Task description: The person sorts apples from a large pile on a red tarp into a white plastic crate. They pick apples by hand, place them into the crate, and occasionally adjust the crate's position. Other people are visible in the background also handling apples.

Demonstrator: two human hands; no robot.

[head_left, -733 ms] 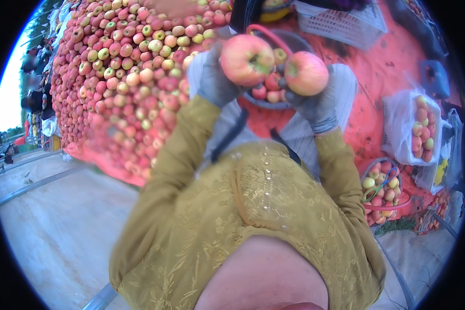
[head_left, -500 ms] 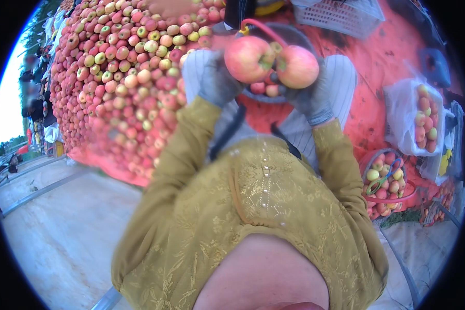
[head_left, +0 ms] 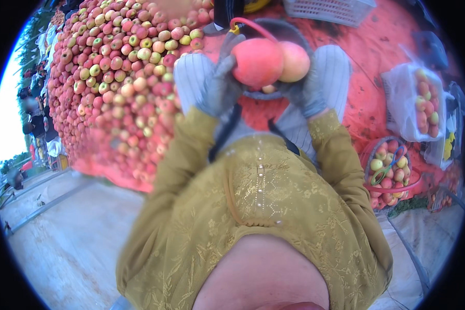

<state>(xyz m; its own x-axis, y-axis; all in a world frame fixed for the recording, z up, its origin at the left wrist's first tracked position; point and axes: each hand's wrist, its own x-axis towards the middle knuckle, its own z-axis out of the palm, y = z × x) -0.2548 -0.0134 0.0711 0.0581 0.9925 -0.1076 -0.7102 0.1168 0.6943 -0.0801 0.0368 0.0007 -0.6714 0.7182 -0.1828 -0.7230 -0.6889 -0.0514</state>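
Note:
Two large apples are held up side by side between my gloved hands, over a dark bucket (head_left: 227, 45) with a pink-red handle. My left hand (head_left: 223, 85), in a grey glove, is closed on the redder apple (head_left: 257, 62). The paler pink-yellow apple (head_left: 295, 62) is in my right hand (head_left: 302, 92), gloved the same way. The redder apple overlaps the edge of the paler one. Below them, part of another apple (head_left: 268, 89) shows inside the bucket; the rest of its inside is hidden.
A big heap of apples (head_left: 113, 62) spreads at the left. On the red ground sheet (head_left: 369, 98) to the right stand a full apple basket (head_left: 390, 170) and a plastic-lined crate (head_left: 405, 106) of apples. A white crate (head_left: 330, 11) is at the far side.
Both apples have turned in my hands, so the hollow ends that showed earlier are out of sight. They have come together, the redder one now in front of the paler one.

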